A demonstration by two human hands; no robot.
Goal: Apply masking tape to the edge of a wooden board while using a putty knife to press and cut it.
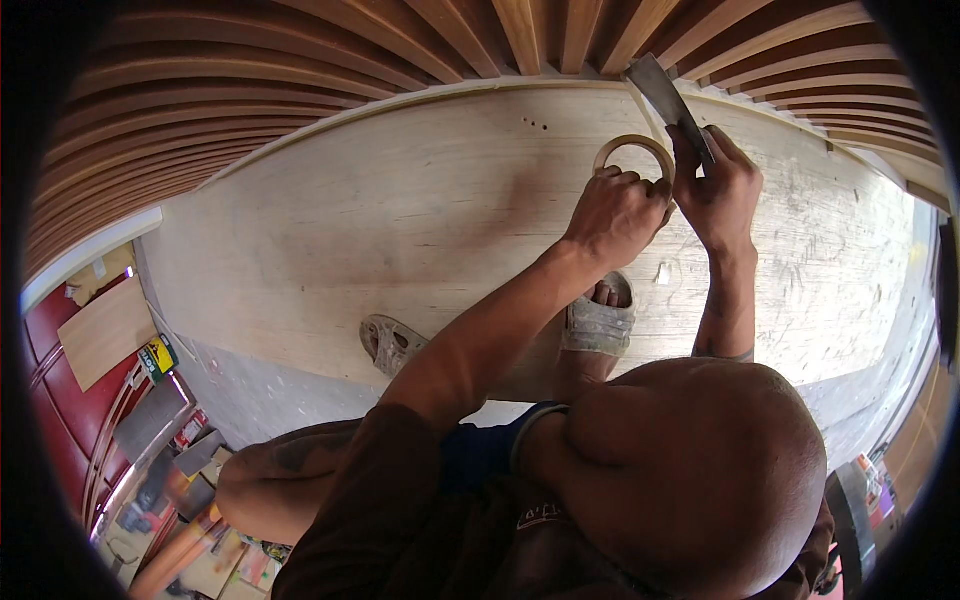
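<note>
My left hand (622, 215) is closed round a roll of tan masking tape (636, 141), whose ring stands up beyond my knuckles. A pale strip (648, 112) of tape runs up from beside the roll toward the board's far edge. Just to the right, my right hand (722, 190) grips a flat grey metal scraper (664, 95). Its blade slants up and left, its far end over the foot of the wooden slats (522, 35). The two hands are close together above a pale plywood board (330, 230). My fingers hide part of both things.
Wooden slats curve along the whole far side. Sandalled feet (598, 320) stand on and beside the board, near a small white scrap (663, 273). At far left are a red panel (50, 390), a wood sheet (105, 330) and a yellow-green box (157, 357). Clutter lies at lower left.
</note>
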